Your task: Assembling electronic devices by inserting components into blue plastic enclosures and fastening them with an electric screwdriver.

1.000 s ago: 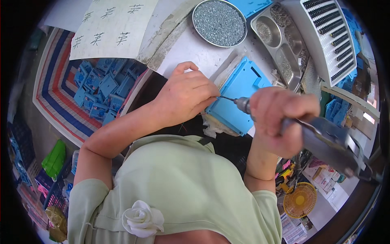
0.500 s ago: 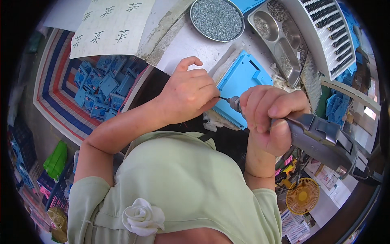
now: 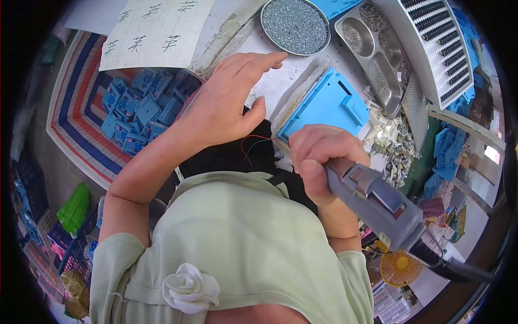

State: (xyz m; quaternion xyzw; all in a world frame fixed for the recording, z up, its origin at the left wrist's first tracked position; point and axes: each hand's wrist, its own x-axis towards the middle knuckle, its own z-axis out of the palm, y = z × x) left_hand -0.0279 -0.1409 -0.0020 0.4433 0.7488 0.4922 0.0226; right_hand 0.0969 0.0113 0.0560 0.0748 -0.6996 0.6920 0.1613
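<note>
Head view: clutching grey power tool (image 3: 372, 197) in tightly curled right grip (image 3: 326, 156) beside blue panel (image 3: 328, 102); hovering near metal bowl (image 3: 302, 54) with left grip (image 3: 232, 100) spread wide, empty.

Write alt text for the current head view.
A person's right hand grips a grey corded power tool by a blue plastic panel; the left hand, open, hovers near a round dish of small metal pieces. A striped container at left holds blue parts.

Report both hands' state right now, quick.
Left hand: open, nothing visible in it.
Right hand: closed, its grip around a grey power driver.
</note>
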